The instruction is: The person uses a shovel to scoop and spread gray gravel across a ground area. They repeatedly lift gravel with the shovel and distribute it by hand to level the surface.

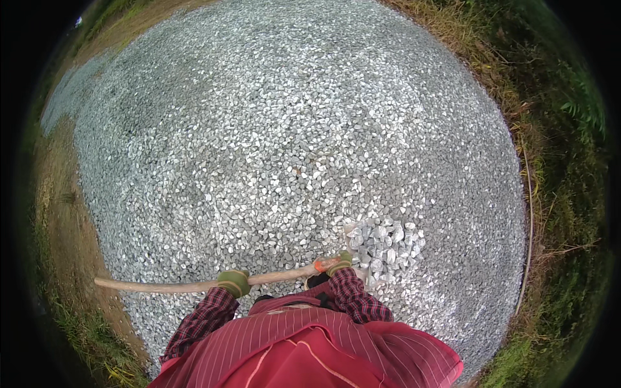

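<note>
My left hand (pixel 234 283), in a green glove, grips the middle of a long wooden shovel handle (pixel 160 287). Close to the blade end, my gloved right hand (pixel 342 262) holds the same shaft beside an orange-red socket (pixel 322 265). The handle lies nearly level across my front, its butt end out to the left. A heap of pale broken stones (pixel 388 245) rests on the shovel blade (pixel 361 274), just right of my right hand. Most of the blade is hidden under the stones.
A broad spread of grey crushed gravel (pixel 291 121) surrounds me. Bare dirt (pixel 60 194) borders it on the left. Dry grass and weeds (pixel 558 169) line the right edge, with a thin pale stick (pixel 529 228) along it. A dark shoe (pixel 316 281) shows beneath the handle.
</note>
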`<state>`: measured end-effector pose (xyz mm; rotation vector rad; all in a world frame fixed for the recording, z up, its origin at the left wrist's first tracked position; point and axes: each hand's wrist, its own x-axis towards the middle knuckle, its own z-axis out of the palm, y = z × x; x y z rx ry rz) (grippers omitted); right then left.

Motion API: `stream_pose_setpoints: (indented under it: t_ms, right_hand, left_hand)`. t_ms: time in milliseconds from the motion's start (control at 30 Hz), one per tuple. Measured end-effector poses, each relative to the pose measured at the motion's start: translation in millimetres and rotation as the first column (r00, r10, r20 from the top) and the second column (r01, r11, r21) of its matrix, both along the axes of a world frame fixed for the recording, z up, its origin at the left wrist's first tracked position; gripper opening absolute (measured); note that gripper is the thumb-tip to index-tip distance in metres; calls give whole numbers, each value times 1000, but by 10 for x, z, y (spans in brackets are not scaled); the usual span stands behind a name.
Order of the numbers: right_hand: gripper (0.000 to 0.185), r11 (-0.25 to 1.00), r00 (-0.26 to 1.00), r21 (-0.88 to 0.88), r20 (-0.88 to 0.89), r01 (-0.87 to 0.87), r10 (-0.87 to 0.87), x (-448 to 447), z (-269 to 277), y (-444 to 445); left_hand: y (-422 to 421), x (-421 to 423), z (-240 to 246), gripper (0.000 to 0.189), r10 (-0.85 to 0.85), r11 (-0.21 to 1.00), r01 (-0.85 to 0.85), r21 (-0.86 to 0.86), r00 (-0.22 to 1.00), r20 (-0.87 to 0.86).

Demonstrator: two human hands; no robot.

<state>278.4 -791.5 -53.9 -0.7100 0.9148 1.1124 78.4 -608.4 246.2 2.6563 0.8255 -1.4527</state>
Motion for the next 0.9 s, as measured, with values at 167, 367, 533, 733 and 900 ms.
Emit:
stream_pose_setpoints:
  t_ms: [167,367,533,733,900]
  right_hand:
    - [36,993,994,41,9,106,-107,1114,79,25]
    - [34,969,972,72,6,235,-236,2139,67,283]
    - [33,930,932,62,-35,361,-360,2843,-34,288]
    - [32,857,856,29,-79,514,-511,3513,-29,74]
    - [31,791,786,-16,-107,611,-609,4113,-173,-164]
  left_hand:
    - [264,1209,74,42,-94,992,92,87,996,12]
    - [600,2513,272,34,-212,971,207,121,977,24]
    - [746,3585,439,38,-362,927,358,110,932,17]
    - [676,4810,602,35,-504,858,502,112,864,-6]
    - [511,5628,306,35,-603,797,604,8,796,-49]
